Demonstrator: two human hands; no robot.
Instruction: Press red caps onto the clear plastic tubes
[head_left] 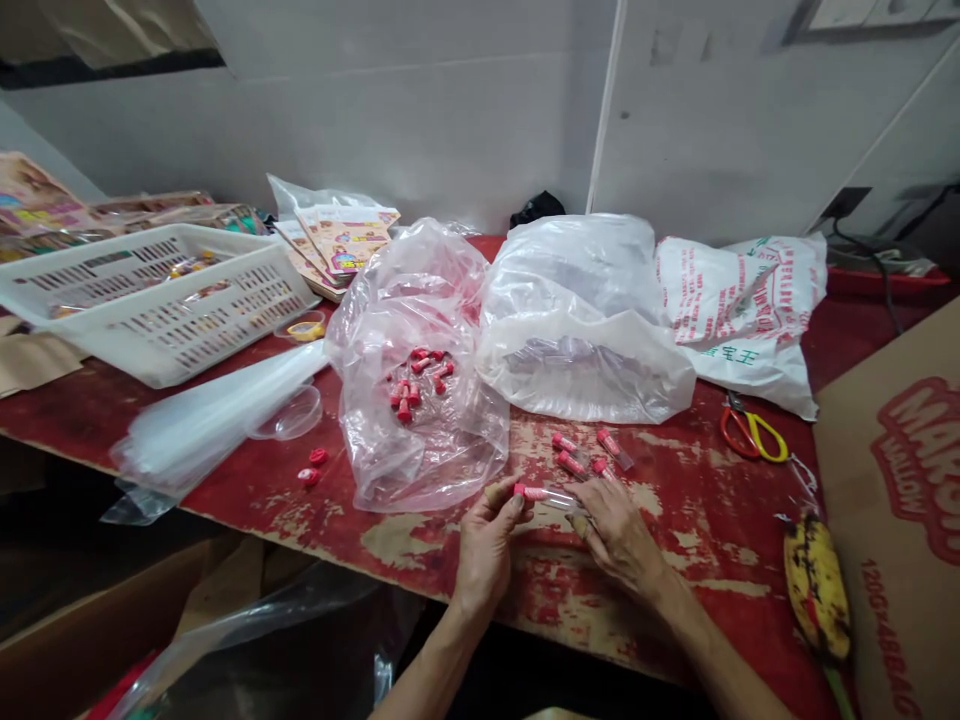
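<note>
Both hands pinch one clear plastic tube with a red cap (546, 494) just above the worn red table (660, 480). My left hand (487, 540) grips the red cap end between thumb and fingers. At the clear end, my right hand (616, 530) holds the tube. Several more capped tubes (589, 455) lie on the table just beyond my right hand. A clear plastic bag (420, 400) with several loose red caps (418, 380) inside sits just beyond my left hand. Two red caps (313, 466) lie loose on the table to the left.
A white slotted basket (161, 300) and a stack of clear bags (202, 420) sit at left. Crumpled plastic bags (592, 320) lie behind. Orange-handled scissors (752, 430), a banana (817, 590) and a cardboard box (900, 500) are at right. Printed cards (341, 245) lie at the back.
</note>
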